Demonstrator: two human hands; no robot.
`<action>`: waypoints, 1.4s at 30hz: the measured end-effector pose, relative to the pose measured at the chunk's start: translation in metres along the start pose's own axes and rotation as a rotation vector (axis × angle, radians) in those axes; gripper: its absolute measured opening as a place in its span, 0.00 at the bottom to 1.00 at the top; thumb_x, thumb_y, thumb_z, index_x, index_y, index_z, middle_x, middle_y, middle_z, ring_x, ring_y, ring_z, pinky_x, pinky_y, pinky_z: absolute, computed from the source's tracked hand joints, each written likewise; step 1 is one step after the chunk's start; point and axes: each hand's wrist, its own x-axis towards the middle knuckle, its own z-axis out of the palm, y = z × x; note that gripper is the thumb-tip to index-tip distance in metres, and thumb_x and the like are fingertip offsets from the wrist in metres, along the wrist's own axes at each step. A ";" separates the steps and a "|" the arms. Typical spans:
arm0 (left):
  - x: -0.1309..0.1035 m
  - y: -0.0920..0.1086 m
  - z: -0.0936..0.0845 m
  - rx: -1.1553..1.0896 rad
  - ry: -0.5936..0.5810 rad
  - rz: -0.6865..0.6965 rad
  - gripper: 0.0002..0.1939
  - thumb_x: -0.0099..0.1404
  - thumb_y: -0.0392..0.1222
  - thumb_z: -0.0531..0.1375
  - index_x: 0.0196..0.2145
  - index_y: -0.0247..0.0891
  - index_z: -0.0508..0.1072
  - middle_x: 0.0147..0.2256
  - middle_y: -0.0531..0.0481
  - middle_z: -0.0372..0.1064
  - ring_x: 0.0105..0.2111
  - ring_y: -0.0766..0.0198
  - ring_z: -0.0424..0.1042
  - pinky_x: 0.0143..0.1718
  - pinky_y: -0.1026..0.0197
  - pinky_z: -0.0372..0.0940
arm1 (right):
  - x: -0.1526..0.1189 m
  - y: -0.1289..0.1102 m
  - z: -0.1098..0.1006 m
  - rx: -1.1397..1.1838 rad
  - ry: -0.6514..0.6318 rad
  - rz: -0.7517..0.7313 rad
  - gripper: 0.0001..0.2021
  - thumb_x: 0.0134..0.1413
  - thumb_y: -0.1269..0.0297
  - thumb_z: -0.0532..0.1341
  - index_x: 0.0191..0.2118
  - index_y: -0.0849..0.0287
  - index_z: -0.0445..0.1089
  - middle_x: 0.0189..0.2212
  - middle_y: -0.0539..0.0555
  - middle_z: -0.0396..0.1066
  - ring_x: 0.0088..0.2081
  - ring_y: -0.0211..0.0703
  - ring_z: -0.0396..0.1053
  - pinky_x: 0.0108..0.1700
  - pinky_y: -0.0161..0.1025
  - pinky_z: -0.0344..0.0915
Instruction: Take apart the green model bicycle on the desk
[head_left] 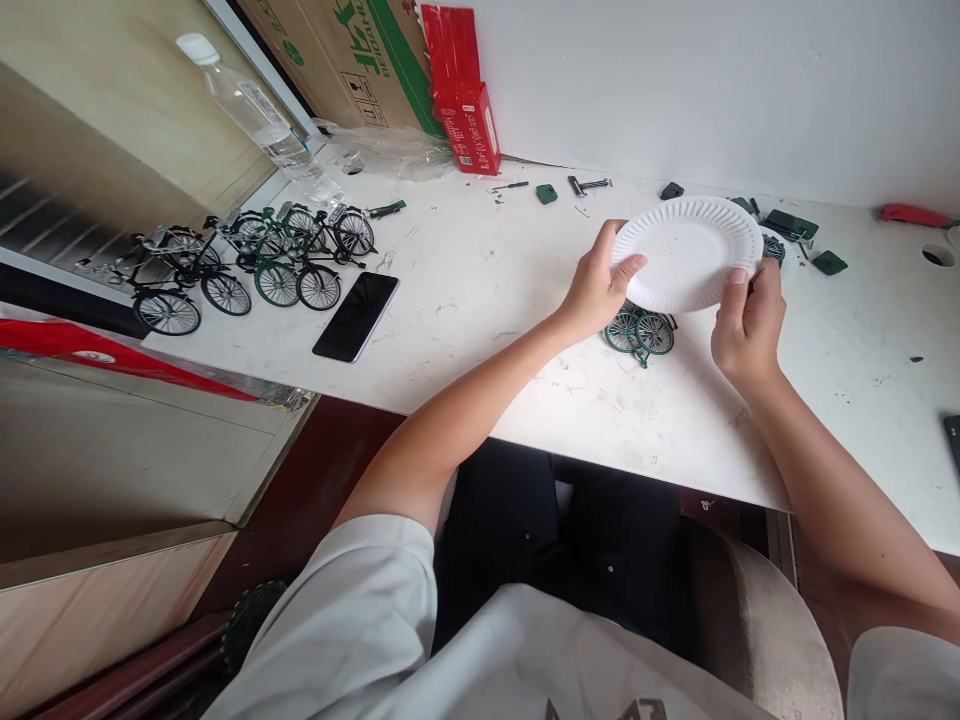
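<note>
Between my two hands a white paper plate [686, 255] is raised over the table, tilted so its inner face shows. My left hand [604, 280] grips its left rim, thumb on top. On the opposite rim my right hand [748, 320] is closed the same way, thumb over the edge. Beneath the plate lie green model bicycle parts with wheels [640, 333], partly hidden by it. Another dark wheel [772, 252] shows just behind my right hand. What else lies under the plate is hidden.
Several model bicycles [277, 280] stand at the left, beside a black phone [360, 316] and a plastic bottle [274, 135]. Along the back are a red box [469, 130], a green piece [546, 193] and a small metal tool [589, 185]. Dark green parts [791, 226] lie at the right.
</note>
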 end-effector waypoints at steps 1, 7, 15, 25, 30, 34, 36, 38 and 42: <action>0.005 -0.007 -0.007 0.034 0.025 0.021 0.37 0.86 0.77 0.51 0.74 0.47 0.65 0.60 0.38 0.76 0.72 0.39 0.76 0.77 0.32 0.70 | 0.000 -0.003 0.000 -0.032 0.050 -0.009 0.30 0.82 0.25 0.52 0.51 0.47 0.73 0.38 0.61 0.71 0.43 0.63 0.72 0.46 0.60 0.74; 0.032 -0.027 -0.080 0.160 0.243 0.005 0.39 0.83 0.80 0.51 0.75 0.52 0.62 0.66 0.36 0.75 0.75 0.41 0.72 0.82 0.37 0.64 | 0.002 -0.007 0.002 -0.032 0.082 0.003 0.20 0.81 0.36 0.61 0.49 0.48 0.72 0.31 0.49 0.59 0.31 0.49 0.56 0.38 0.51 0.56; 0.032 0.019 -0.137 0.238 0.394 -0.329 0.33 0.73 0.68 0.74 0.67 0.57 0.72 0.71 0.40 0.73 0.80 0.36 0.62 0.87 0.30 0.55 | 0.005 0.007 0.005 -0.026 0.064 0.061 0.23 0.74 0.31 0.65 0.46 0.47 0.71 0.29 0.46 0.54 0.29 0.45 0.55 0.38 0.48 0.57; 0.028 0.002 -0.147 0.341 0.320 -0.248 0.21 0.77 0.54 0.72 0.62 0.54 0.72 0.70 0.41 0.75 0.76 0.39 0.67 0.85 0.33 0.58 | 0.005 0.011 0.005 -0.008 0.051 0.054 0.21 0.74 0.35 0.67 0.45 0.48 0.73 0.27 0.44 0.53 0.29 0.45 0.55 0.39 0.49 0.58; 0.028 -0.001 -0.150 0.373 0.334 -0.245 0.18 0.80 0.61 0.69 0.57 0.52 0.72 0.67 0.41 0.77 0.73 0.42 0.72 0.82 0.41 0.64 | 0.005 0.010 0.005 -0.020 0.051 0.057 0.23 0.73 0.32 0.67 0.45 0.48 0.72 0.26 0.44 0.53 0.29 0.46 0.55 0.39 0.49 0.58; 0.026 0.001 -0.149 0.352 0.301 -0.267 0.23 0.78 0.66 0.70 0.58 0.52 0.73 0.66 0.40 0.78 0.73 0.41 0.73 0.80 0.39 0.65 | 0.005 0.011 0.005 -0.020 0.041 0.050 0.23 0.74 0.32 0.67 0.45 0.48 0.73 0.26 0.44 0.53 0.29 0.45 0.56 0.38 0.48 0.58; 0.026 0.003 -0.148 0.341 0.284 -0.321 0.26 0.74 0.68 0.73 0.58 0.54 0.73 0.66 0.40 0.79 0.73 0.39 0.73 0.81 0.36 0.65 | 0.005 0.011 0.005 -0.017 0.040 0.046 0.23 0.74 0.33 0.67 0.45 0.48 0.73 0.26 0.44 0.53 0.29 0.45 0.55 0.38 0.48 0.58; 0.027 0.005 -0.148 0.345 0.271 -0.347 0.25 0.74 0.68 0.74 0.57 0.54 0.73 0.65 0.41 0.79 0.72 0.37 0.73 0.81 0.33 0.63 | 0.005 0.012 0.005 -0.014 0.036 0.049 0.22 0.74 0.33 0.67 0.45 0.48 0.73 0.26 0.44 0.53 0.28 0.45 0.55 0.37 0.48 0.57; 0.029 0.006 -0.150 0.343 0.263 -0.303 0.23 0.74 0.63 0.75 0.55 0.52 0.73 0.63 0.38 0.79 0.72 0.33 0.72 0.82 0.32 0.62 | 0.005 0.013 0.006 -0.014 0.023 0.064 0.22 0.73 0.34 0.68 0.45 0.49 0.74 0.25 0.44 0.53 0.28 0.46 0.55 0.37 0.48 0.57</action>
